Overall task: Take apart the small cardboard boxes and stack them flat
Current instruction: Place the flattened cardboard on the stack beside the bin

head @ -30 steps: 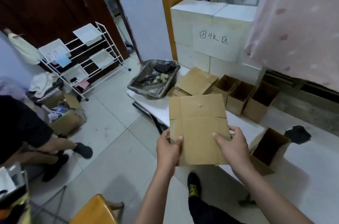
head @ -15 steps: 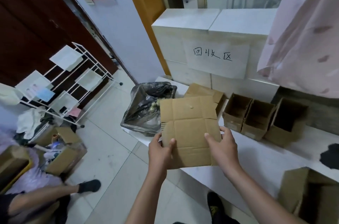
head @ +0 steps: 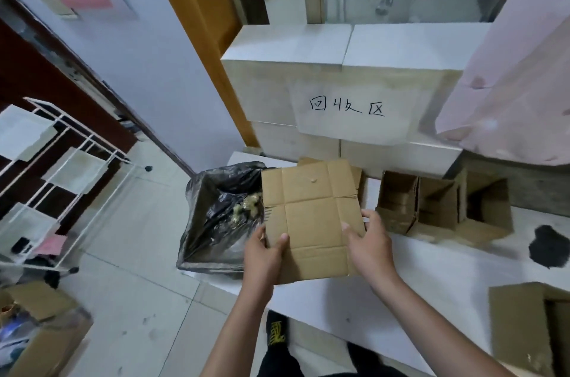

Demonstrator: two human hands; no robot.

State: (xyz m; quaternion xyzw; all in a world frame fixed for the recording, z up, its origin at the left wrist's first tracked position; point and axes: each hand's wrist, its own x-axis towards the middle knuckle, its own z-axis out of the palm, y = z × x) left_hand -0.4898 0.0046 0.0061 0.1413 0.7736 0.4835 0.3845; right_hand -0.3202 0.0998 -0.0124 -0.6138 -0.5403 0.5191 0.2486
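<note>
A flattened brown cardboard box (head: 311,210) is held above the white table (head: 416,290). My left hand (head: 265,256) grips its lower left edge, thumb on top. My right hand (head: 368,245) grips its right edge, thumb on the face. Behind the sheet, the edge of a stack of flat cardboard (head: 357,174) shows on the table. To the right stand three open small boxes in a row (head: 398,203), (head: 435,207), (head: 487,207). Another open box (head: 530,324) sits at the table's near right corner.
A tray lined with a black bag (head: 216,222) holding scraps sits at the table's left end. White blocks with a handwritten paper sign (head: 348,108) stand behind. A white wire rack (head: 61,179) and cardboard boxes (head: 40,336) are on the tiled floor at left. A black patch (head: 549,247) marks the table.
My view has moved closer to the table and the white blocks. Both hands have carried the flat cardboard forward toward the stack, with the same grip.
</note>
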